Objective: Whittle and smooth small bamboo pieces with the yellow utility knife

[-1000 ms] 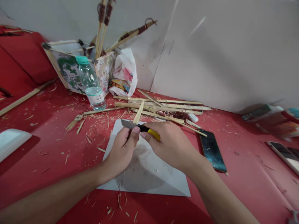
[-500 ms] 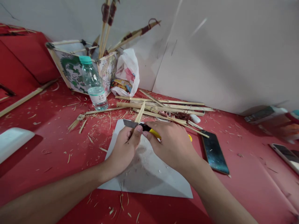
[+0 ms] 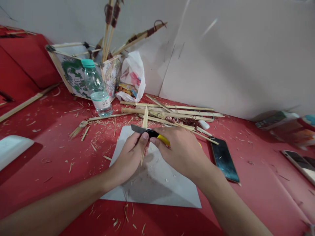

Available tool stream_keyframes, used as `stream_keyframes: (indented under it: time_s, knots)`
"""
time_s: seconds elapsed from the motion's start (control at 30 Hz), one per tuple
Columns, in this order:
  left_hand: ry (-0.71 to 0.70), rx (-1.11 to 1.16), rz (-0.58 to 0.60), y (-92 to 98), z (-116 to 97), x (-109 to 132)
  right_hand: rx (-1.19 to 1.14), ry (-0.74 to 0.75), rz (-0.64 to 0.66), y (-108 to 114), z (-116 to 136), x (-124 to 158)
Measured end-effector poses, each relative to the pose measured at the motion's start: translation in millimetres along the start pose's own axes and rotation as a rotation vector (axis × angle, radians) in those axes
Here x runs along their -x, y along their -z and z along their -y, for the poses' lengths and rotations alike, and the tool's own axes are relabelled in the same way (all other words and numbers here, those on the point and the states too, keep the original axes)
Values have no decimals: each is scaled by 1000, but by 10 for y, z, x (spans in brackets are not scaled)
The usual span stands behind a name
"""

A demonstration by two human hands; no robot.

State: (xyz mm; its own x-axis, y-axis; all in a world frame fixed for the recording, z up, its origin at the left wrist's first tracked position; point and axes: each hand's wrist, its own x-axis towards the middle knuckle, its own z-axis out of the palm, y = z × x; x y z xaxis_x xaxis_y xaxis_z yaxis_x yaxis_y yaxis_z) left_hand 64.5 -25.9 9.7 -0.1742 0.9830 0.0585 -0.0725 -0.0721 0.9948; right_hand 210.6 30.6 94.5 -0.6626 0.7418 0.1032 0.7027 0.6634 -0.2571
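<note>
My left hand [image 3: 131,154] is closed around a pale bamboo strip [image 3: 145,118], whose pointed upper end rises above the fingers and whose lower tip shows beneath them. My right hand [image 3: 179,149] grips a yellow and black utility knife [image 3: 163,140]. The knife's blade [image 3: 137,128] lies across the strip, pointing left, with my left thumb at its base. Both hands are over a white sheet [image 3: 157,193] on the red table [image 3: 81,209].
Bamboo sticks [image 3: 177,112] and shavings lie behind the hands. A water bottle [image 3: 100,100], a dragon-patterned container [image 3: 75,75] and a plastic bag [image 3: 137,72] stand at the back left. A phone [image 3: 225,160] lies right of the sheet; a white object [image 3: 14,147] is at left.
The bamboo strip has turned more upright, and its lower tip now shows below my left hand. The knife blade remains across it. The whole view has shifted slightly.
</note>
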Motion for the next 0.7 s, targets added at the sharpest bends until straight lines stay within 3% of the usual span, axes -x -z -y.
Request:
stream_keyframes:
  time_s: [0.3, 0.7]
  knots:
    - [46, 283, 28, -16, 60, -35, 0, -9, 34, -35, -25, -1]
    - [99, 166, -42, -20, 21, -26, 34, -18, -23, -83, 2, -9]
